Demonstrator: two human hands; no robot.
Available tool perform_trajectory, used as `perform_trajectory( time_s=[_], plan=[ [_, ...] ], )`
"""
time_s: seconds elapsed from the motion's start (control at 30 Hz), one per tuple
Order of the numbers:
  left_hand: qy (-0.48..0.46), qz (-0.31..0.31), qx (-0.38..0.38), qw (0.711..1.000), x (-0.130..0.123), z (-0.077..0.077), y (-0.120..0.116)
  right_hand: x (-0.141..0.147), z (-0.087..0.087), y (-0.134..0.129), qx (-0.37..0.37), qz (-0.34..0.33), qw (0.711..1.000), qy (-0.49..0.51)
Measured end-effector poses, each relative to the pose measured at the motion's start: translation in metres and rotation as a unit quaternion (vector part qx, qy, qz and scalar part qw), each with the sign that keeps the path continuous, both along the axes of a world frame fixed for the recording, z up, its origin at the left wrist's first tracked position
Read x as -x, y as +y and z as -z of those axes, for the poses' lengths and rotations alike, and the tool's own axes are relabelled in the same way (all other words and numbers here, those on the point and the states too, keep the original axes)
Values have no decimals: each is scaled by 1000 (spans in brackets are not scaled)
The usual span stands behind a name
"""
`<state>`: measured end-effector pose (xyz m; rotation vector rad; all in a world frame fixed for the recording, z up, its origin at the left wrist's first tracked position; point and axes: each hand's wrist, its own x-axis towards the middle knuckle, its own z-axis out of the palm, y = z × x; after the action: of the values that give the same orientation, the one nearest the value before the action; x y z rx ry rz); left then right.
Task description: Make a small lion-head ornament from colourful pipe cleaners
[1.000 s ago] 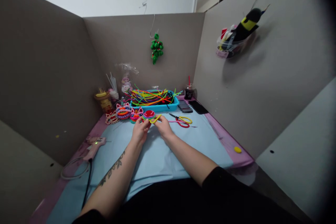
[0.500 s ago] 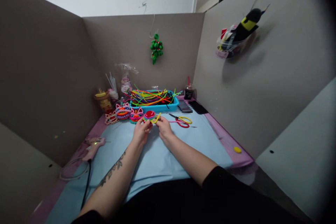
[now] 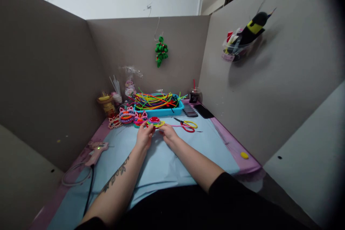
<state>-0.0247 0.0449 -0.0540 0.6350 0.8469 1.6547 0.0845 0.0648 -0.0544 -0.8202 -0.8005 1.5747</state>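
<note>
A small round coil of coloured pipe cleaners, red on top with purple, green and yellow rings, is held above the blue cloth. My left hand grips its near left side between thumb and fingers. At the coil's right edge, my right hand pinches the yellow pipe cleaner, which curves along the rim. Just left of the coil sits a pink cat-faced pipe cleaner figure. Scissors with yellow and red handles lie right of my right hand, beside a pink strand.
A blue tray piled with pipe cleaners stands behind my hands. More cat-faced figures sit left. A pink glue gun lies left with its cable. A phone and dark drink cup are back right. Grey partitions enclose the table.
The yellow pipe cleaner's end, which stuck up to the right, now lies lower against the coil's edge. My right hand has shifted slightly with it; my left hand keeps its hold.
</note>
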Motion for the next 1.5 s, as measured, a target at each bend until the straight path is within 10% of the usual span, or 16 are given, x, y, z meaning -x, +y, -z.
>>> perform_trajectory(
  time_s=[0.27,1.5],
  plan=[
    [35,-88,-38,995,4,-2,0,1,-7,-9,-95,16,995,-35],
    [-41,-4,21,999,-7,-6,-7,1,4,6,-82,88,991,-51]
  ],
)
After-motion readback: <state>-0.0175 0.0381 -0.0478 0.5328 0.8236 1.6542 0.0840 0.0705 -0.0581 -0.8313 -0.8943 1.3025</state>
